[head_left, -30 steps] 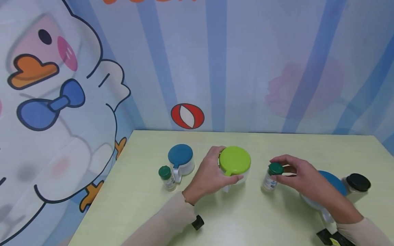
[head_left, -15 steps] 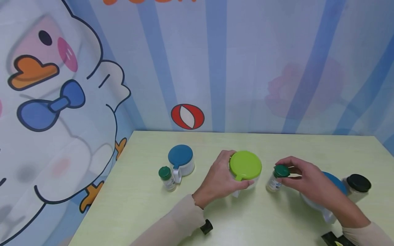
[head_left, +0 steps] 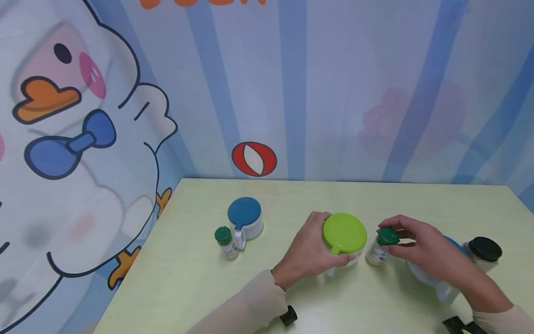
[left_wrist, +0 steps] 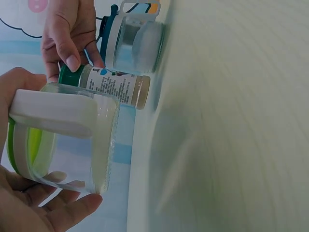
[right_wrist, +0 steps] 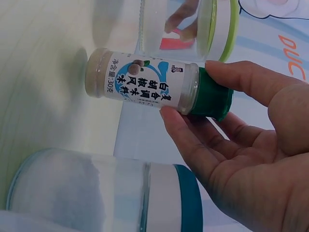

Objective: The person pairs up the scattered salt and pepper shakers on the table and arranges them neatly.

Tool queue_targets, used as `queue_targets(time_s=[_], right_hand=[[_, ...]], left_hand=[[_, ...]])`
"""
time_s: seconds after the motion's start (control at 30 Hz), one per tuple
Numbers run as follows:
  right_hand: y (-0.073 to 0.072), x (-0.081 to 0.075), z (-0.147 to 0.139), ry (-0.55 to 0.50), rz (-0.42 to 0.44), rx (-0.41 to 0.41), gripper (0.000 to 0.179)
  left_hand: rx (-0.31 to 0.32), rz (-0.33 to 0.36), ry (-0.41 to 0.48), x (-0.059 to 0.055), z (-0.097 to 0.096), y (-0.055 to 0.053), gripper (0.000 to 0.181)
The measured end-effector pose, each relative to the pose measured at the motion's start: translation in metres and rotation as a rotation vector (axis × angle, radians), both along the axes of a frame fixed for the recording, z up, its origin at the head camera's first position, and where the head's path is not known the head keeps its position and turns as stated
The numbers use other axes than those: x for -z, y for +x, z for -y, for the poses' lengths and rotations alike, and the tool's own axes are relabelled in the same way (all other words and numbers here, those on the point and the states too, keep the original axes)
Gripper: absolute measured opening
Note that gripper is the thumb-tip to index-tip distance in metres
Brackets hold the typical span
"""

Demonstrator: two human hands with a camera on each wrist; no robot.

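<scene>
My left hand grips a clear glass seasoning jar with a lime-green lid and white handle, fingers and thumb round its sides. In the left wrist view, the jar looks nearly empty. My right hand pinches a small pepper shaker by its green cap, between thumb and fingers. Pale powder shows inside the shaker, behind a printed label. Both containers stand side by side close over the table, the shaker slightly tilted and just right of the jar.
At left on the table stand a blue-lidded jar and another green-capped shaker. A second blue-lidded jar, partly hidden by my right forearm, stands beside a black-capped jar. A printed cartoon wall rises behind.
My left hand has carried the green-lidded jar right and a little nearer to me. My right hand has also shifted the shaker slightly right and nearer. The gap between them has narrowed.
</scene>
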State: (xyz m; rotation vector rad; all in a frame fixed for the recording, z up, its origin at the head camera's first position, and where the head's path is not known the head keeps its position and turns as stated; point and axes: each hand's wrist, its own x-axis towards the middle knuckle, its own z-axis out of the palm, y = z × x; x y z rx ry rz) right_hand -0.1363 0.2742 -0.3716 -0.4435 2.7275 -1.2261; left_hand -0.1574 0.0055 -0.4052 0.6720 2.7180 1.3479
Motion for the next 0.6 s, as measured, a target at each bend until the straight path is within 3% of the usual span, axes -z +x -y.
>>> queue_targets(time_s=[0.6], right_hand=[[-0.003,0.001,-0.009,-0.032,0.099,-0.072,0.042]], left_hand=[[0.033,-0.01,-0.012,0.009,-0.016,0.006,0.079]])
